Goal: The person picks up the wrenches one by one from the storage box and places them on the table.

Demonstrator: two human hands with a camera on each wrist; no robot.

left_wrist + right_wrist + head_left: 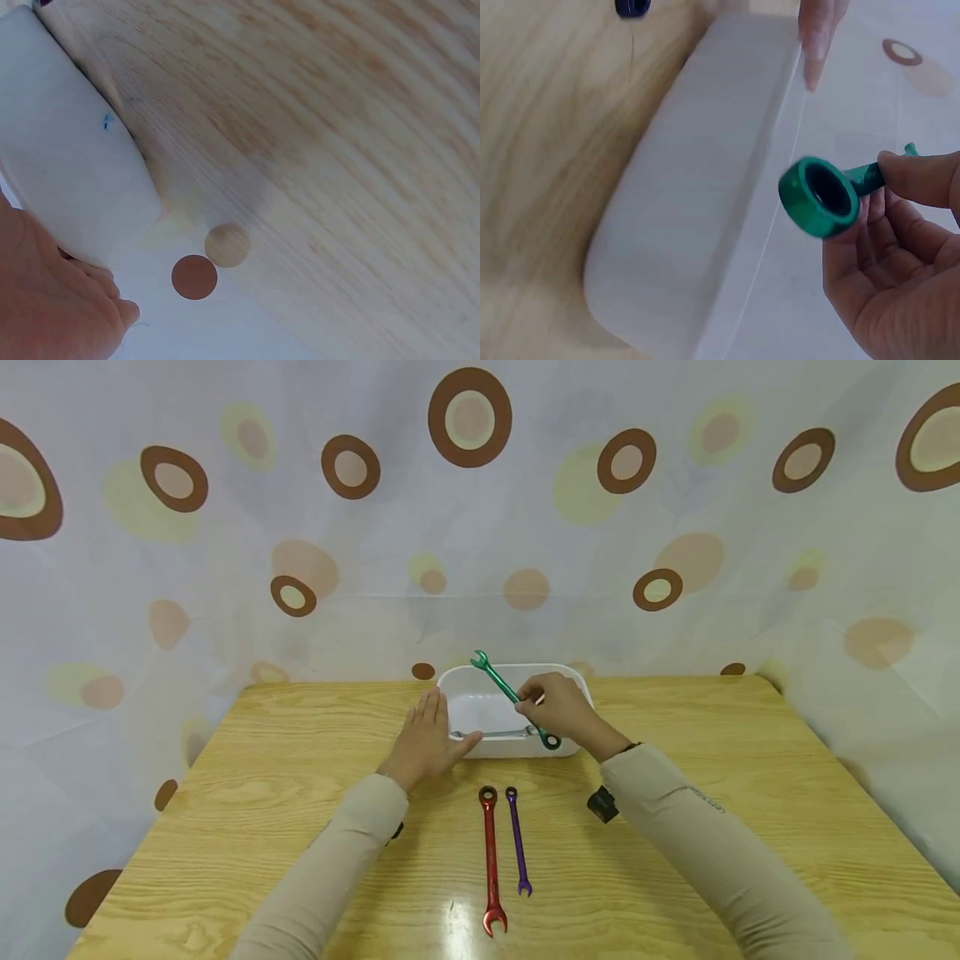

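Observation:
My right hand (558,703) pinches a green ratcheting combination wrench (498,679) by its shaft, over the white plastic bin (517,748). The ring end of the green wrench (819,196) points toward me in the right wrist view, beside the bin's near wall. Fingers straight, my left hand (427,739) rests against the bin's left end, its thumb along the near rim. Inside the bin lies a silver wrench (495,734) along the near wall. In front of the bin, a red wrench (491,860) and a smaller purple wrench (518,843) lie side by side, ring ends toward the bin.
The wooden table (300,760) carries everything and its back edge runs just behind the bin. Behind it hangs a pale curtain (420,552) printed with brown and yellow circles. Dark wrist straps (602,804) show under both sleeves.

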